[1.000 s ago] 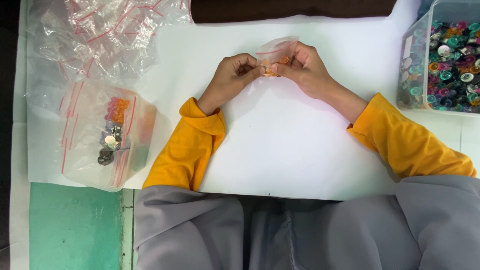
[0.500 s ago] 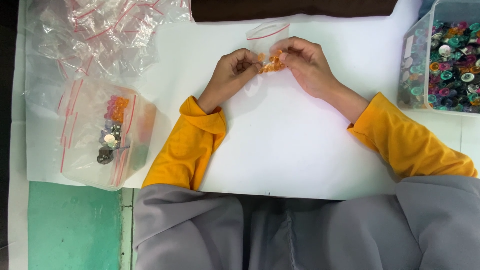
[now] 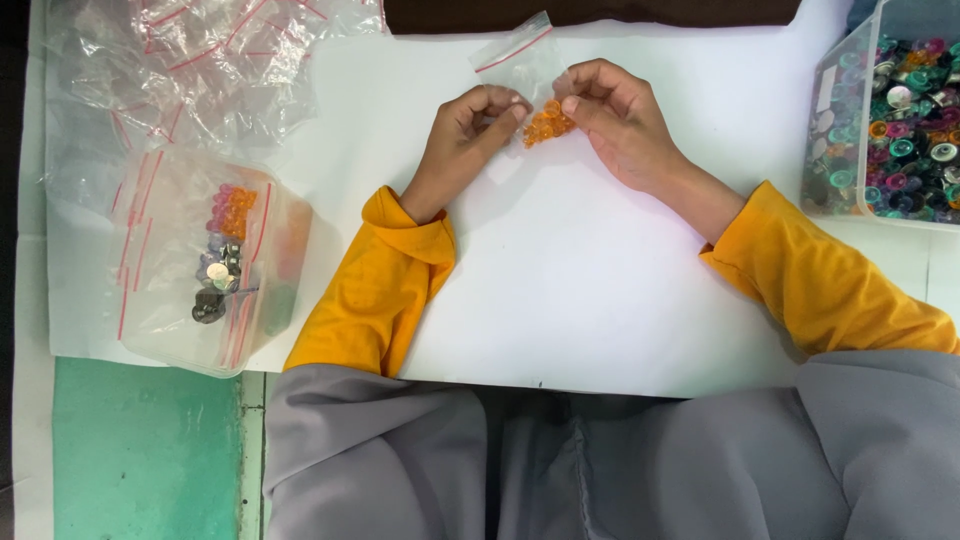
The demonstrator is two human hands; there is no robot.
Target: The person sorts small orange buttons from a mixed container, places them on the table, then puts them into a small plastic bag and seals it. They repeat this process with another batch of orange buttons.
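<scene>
Holding: small clear bag [image 3: 522,60] of orange beads [image 3: 548,124], pinched by left hand [image 3: 468,125] and right hand [image 3: 620,115] fingers.
Done: beads inside.
Left: bag mouth apparently unsealed.

White tabletop [image 3: 600,300], green floor [image 3: 140,450]

Both forearms in yellow-orange sleeves reach up from the lower frame toward the upper centre. The left hand [image 3: 468,125] lies knuckles up, thumb and forefinger pinched together. The right hand [image 3: 617,112], just beside it, curls its fingers inward, fingertips [image 3: 568,103] pinched opposite the left's.
</scene>
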